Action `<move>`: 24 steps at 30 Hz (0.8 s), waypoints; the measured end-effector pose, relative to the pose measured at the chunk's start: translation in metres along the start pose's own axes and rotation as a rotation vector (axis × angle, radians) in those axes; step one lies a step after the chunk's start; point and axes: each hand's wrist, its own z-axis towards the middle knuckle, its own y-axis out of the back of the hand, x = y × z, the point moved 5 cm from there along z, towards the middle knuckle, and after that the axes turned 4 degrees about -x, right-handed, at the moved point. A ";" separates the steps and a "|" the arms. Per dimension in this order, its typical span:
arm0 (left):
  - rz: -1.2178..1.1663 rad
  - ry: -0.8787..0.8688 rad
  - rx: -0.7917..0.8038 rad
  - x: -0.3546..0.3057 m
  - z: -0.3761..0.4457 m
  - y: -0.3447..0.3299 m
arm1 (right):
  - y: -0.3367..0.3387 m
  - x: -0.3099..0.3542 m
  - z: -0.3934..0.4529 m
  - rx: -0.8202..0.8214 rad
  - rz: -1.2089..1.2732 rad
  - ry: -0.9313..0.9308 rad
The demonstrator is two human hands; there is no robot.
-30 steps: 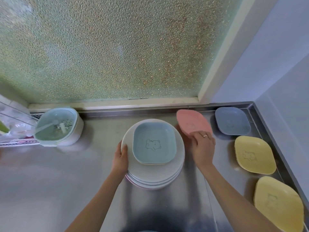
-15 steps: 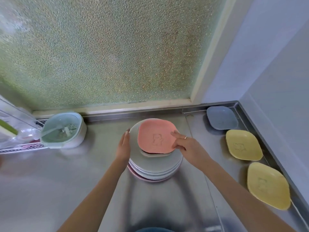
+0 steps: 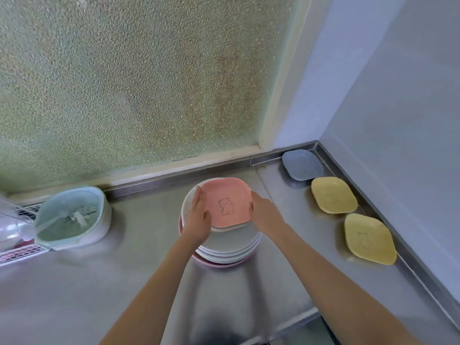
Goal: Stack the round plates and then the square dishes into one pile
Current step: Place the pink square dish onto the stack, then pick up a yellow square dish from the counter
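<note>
A pink square dish point(image 3: 226, 200) with a bear drawing lies on top of the pile of round plates point(image 3: 231, 247) at the counter's middle. Only a thin edge of the light blue square dish point(image 3: 232, 227) shows under it. My left hand point(image 3: 196, 216) presses flat against the pink dish's left edge. My right hand point(image 3: 265, 215) holds its right edge. Along the right wall, flat on the counter, lie a grey-blue square dish point(image 3: 302, 164) and two yellow square dishes point(image 3: 333, 195) point(image 3: 369, 239).
A white container with a pale green lid point(image 3: 71, 217) stands at the left. Beside it, part of a wire rack point(image 3: 17, 250) shows. A frosted window rises behind the steel counter point(image 3: 99, 282). A raised steel lip point(image 3: 423, 277) runs along the right wall.
My right hand carried the pink square dish from the counter onto the light blue dish on the pile. My left hand moved from the plates' rim to the pink dish's left edge.
</note>
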 end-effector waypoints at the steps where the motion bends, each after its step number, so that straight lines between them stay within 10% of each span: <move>1: -0.003 -0.009 -0.006 -0.001 0.001 0.000 | 0.001 0.001 0.002 0.006 -0.046 -0.017; 12: -0.288 0.043 0.026 0.008 -0.009 0.007 | 0.003 -0.034 -0.019 -0.063 0.260 -0.193; 24: -0.332 0.359 -0.262 0.053 -0.040 -0.005 | 0.050 -0.207 -0.008 -0.183 -0.364 -0.426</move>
